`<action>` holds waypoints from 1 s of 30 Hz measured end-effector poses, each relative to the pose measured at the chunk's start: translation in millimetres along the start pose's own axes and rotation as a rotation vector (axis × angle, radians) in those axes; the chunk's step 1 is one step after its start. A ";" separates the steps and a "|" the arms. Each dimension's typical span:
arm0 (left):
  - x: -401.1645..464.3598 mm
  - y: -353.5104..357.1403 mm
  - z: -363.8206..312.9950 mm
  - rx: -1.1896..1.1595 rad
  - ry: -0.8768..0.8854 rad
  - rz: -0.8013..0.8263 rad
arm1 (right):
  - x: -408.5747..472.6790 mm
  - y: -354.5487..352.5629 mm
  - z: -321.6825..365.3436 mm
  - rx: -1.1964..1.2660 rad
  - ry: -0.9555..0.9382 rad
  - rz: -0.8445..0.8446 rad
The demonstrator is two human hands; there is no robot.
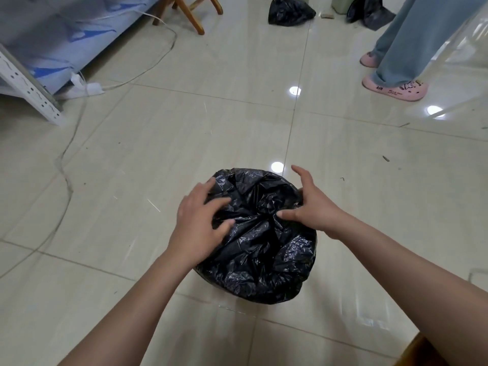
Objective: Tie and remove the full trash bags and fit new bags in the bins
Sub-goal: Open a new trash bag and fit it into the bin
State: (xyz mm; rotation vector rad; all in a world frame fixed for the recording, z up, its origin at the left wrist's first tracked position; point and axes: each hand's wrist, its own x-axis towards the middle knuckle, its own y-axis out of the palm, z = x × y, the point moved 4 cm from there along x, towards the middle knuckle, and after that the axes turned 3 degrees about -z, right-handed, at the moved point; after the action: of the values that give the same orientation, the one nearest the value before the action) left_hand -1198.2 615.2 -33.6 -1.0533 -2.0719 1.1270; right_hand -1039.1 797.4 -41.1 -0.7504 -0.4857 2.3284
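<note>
Glossy beige tiled floor (184, 133), ceiling-light reflections. Far left: white perforated metal rack (29, 88), white cable (68, 159), wooden chair legs (190, 14).

Left hand (196, 223) fingers spread; right hand (314, 207) fingers curled

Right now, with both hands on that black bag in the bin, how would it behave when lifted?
The black bag looks thin and crinkled, so probably floppy, sagging from wherever it is gripped. Its glossy film may slip. Weight is unclear: the contents are hidden.
</note>
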 end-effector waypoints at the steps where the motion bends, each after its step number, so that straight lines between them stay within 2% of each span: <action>1: -2.9 5.8 -4.6 0.059 0.062 0.062 | -2.8 4.1 0.3 -0.038 -0.036 -0.010; 4: -14.4 25.6 -3.3 0.240 0.107 0.268 | -6.6 11.0 -1.9 -0.182 -0.134 -0.049; 6: -16.5 28.1 4.1 0.338 0.093 0.325 | -5.4 7.4 -3.3 -0.243 -0.151 -0.066; 12: -15.1 21.0 9.5 0.306 0.068 0.309 | -0.3 -1.3 -7.4 -0.174 -0.116 -0.058; 16: -11.5 12.2 9.7 0.117 0.033 0.194 | -1.6 -6.5 -0.8 -0.247 -0.185 -0.109; 19: -8.1 2.1 10.6 0.024 -0.061 0.052 | -4.5 -10.7 0.3 -0.313 -0.134 -0.079; 22: -7.7 -0.9 15.6 -0.014 -0.208 0.006 | -16.7 -8.2 -6.1 -0.358 0.033 0.062; 24: -7.3 0.0 19.3 -0.083 -0.304 0.002 | -23.9 -3.5 -7.2 -0.303 0.062 0.137; 26: -7.3 2.4 24.8 -0.126 -0.408 0.029 | -23.7 -5.9 -6.0 -0.272 0.018 0.095; 30: -10.5 2.6 35.0 -0.247 -0.710 0.104 | -10.7 -27.2 -3.5 -0.045 -0.058 -0.169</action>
State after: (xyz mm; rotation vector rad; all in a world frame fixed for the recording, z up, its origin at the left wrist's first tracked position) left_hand -1217.9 592.3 -54.2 -0.9642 -2.7901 1.4782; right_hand -1017.7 810.7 -25.8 -0.6388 -0.6051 2.1926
